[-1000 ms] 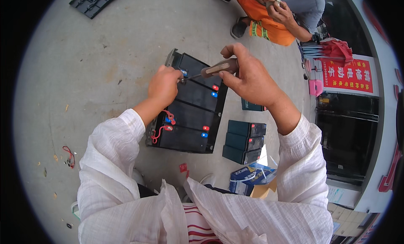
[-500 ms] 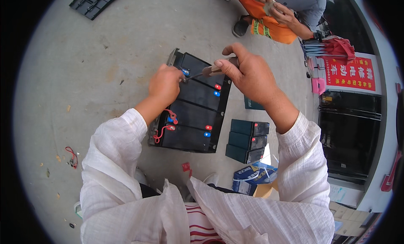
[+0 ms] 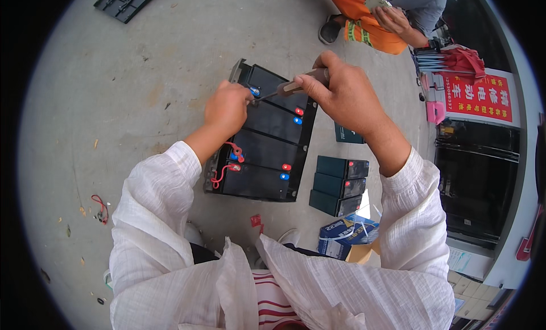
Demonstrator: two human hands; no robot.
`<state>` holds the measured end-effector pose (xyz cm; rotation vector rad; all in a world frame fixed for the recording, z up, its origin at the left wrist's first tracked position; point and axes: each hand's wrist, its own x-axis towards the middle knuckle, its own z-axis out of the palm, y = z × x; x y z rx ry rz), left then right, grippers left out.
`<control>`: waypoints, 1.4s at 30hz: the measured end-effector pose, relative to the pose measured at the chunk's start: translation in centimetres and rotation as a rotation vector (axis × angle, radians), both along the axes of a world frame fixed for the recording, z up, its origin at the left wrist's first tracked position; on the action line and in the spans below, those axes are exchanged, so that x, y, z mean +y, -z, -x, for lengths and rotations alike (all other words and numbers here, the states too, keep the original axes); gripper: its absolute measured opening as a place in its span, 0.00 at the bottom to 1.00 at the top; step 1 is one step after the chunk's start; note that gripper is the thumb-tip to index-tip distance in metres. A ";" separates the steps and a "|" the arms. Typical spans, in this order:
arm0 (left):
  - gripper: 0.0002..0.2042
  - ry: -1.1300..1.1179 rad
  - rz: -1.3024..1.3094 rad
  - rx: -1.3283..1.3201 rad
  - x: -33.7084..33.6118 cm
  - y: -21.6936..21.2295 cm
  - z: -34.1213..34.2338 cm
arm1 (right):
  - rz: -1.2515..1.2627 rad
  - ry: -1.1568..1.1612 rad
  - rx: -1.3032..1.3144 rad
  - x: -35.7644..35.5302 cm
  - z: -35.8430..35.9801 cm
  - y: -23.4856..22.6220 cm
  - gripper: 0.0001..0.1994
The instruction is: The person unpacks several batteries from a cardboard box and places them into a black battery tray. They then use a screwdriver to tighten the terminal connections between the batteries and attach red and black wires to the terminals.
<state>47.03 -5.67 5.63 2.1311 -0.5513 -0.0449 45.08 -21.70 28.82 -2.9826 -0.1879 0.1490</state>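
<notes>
A dark open case on the ground holds several black batteries in a row, with red and blue terminals. My right hand is wrapped around a screwdriver with a brownish handle. Its thin shaft slants down-left to beside a blue terminal at the case's far left. There my left hand is closed, fingertips pinched at the screwdriver's tip; whatever they hold is hidden. Nearer me, a red wire loops to a terminal, and a red lug lies by a blue terminal.
Several dark green batteries stand right of the case, near a blue carton. A black plastic cover lies far left; a red wire piece is on the ground. A person in orange trousers crouches at the far right, holding a pale block.
The view has shifted slightly. My hands stay at the same terminal, with the screwdriver still in my right hand. The other person's hands and pale block have moved a little.
</notes>
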 end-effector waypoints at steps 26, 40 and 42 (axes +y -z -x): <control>0.04 -0.020 0.035 -0.036 -0.1 -0.4 0.1 | -0.193 0.080 0.056 -0.8 0.5 -0.3 0.21; 0.04 -0.022 0.029 -0.035 -0.2 -0.1 0.0 | -0.250 -0.100 0.098 -0.4 0.1 -1.1 0.21; 0.04 -0.018 0.028 -0.044 -0.1 -0.4 0.1 | -0.203 -0.196 0.072 -0.7 0.1 -1.0 0.21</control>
